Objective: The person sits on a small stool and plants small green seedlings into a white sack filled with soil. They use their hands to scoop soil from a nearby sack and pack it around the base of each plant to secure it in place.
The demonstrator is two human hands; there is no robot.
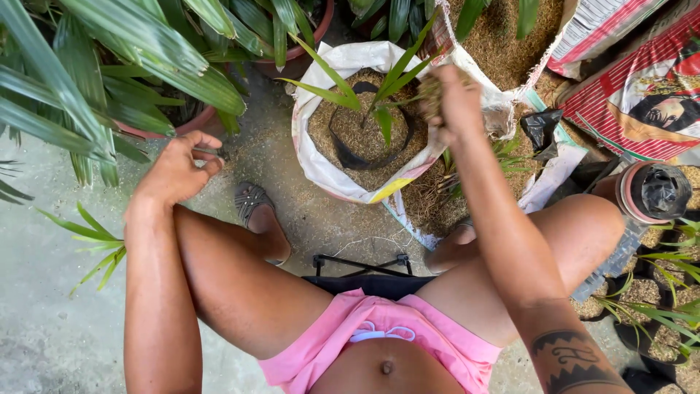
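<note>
Fingers of the right hand (453, 98), upper middle of the frame, are bunched around a clump of brown husk mix (432, 91), held just above the black grow bag (364, 138) so the crumbs would land inside it. The bag holds a small palm seedling (379, 95) and sits in a white sack (343, 171) of the same mix (a handy supply). The left hand (179, 171), left of centre, hangs loosely curled near a terracotta pot (193, 122), holding nothing that I can see
</note>
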